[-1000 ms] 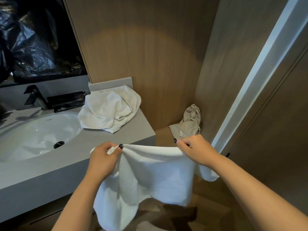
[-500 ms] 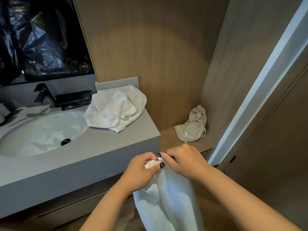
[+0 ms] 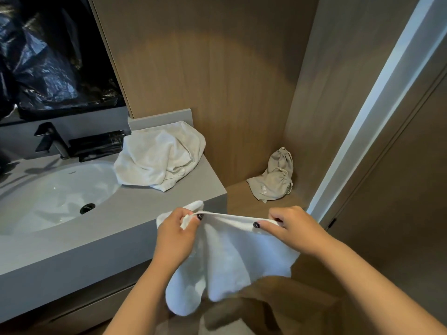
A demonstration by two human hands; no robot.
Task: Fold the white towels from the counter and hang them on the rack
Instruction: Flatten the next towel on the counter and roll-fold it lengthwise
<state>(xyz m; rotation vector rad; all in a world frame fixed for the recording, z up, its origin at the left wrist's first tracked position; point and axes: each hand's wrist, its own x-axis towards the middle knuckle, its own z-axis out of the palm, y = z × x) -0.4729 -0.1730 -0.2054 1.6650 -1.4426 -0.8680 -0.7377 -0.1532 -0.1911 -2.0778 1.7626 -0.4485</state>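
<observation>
A white towel (image 3: 229, 262) hangs folded in front of the grey counter (image 3: 150, 213), held by its top edge. My left hand (image 3: 174, 235) pinches the left end of that edge, with bunched corners sticking out above the fingers. My right hand (image 3: 292, 228) pinches the right end, and the edge is stretched taut between the two. A second white towel (image 3: 159, 158) lies crumpled on the counter's back right corner, beside the sink. No rack is in view.
A white oval sink (image 3: 53, 194) with a dark tap (image 3: 52, 139) fills the counter's left side. A beige drawstring bag (image 3: 273, 177) leans in the corner on a lower wooden shelf (image 3: 244, 197). Wooden walls stand behind and right; a door frame (image 3: 377, 112) runs along the right.
My hands met and doubled the towel over, then drew apart again. The folded top edge is now stretched between them, and the towel hangs shorter and narrower than a second ago.
</observation>
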